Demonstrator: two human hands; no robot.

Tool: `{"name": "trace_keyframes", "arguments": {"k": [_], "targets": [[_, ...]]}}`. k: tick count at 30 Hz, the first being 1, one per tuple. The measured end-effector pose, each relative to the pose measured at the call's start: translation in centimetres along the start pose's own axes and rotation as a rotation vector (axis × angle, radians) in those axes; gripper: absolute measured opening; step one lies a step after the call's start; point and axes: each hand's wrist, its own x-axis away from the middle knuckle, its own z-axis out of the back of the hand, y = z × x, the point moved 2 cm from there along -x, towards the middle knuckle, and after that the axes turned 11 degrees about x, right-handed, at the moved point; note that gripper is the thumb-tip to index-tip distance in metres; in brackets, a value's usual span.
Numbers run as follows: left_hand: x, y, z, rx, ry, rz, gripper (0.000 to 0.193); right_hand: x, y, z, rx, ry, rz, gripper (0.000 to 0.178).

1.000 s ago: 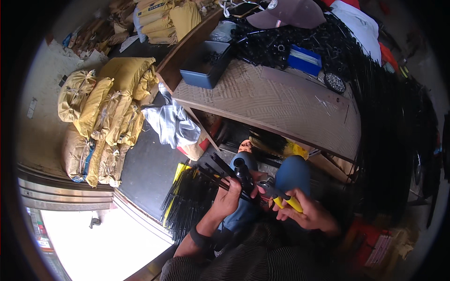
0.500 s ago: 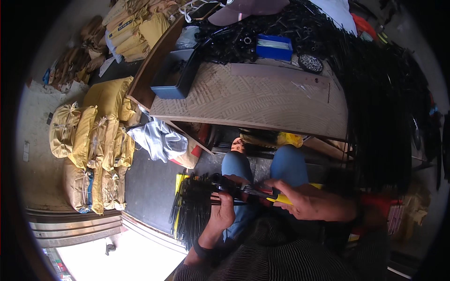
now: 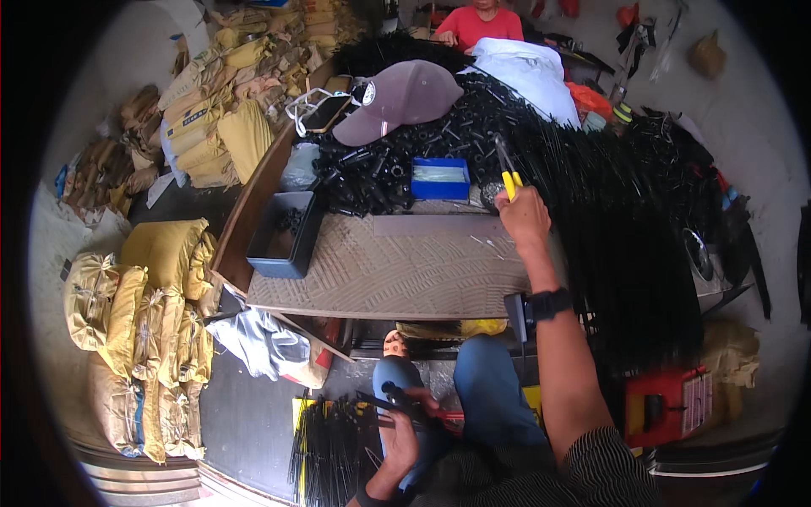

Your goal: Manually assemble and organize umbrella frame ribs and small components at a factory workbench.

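Observation:
My right hand is closed around the yellow-handled pliers, stretched out over the far right of the worktable. Their jaws point away from me, toward a heap of black parts. A round dish of small bits is partly hidden beside that hand. Low in front of my knees, my left hand grips a black tubular part; its exact kind is unclear. Left of it stands a bundle of thin black rods.
On the worktable are a grey-blue bin, a blue box of pale strips and a cap. Long black strands hang at the right. Yellow sacks are stacked left. A person in red sits beyond.
My right hand has moved from beside the black part at my lap up and forward over the table, carrying the pliers. My left hand keeps the black part low. The view has tilted up.

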Motion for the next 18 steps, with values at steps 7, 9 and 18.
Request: {"name": "trace_keyframes", "arguments": {"k": [7, 9, 18], "targets": [[0.3, 0.6, 1.3, -0.07, 0.08, -0.052, 0.065, -3.7, 2.9, -5.6, 0.389, -0.042, 0.032, 0.025], [0.2, 0.5, 1.8, -0.058, 0.09, -0.055, 0.065, -3.9, 2.5, -5.7, 0.418, -0.039, 0.038, 0.025], [0.0, -0.6, 3.2, 0.025, 0.114, -0.009, 0.063, -5.3, 2.5, -6.6, 0.419, -0.036, 0.094, 0.02]]}}
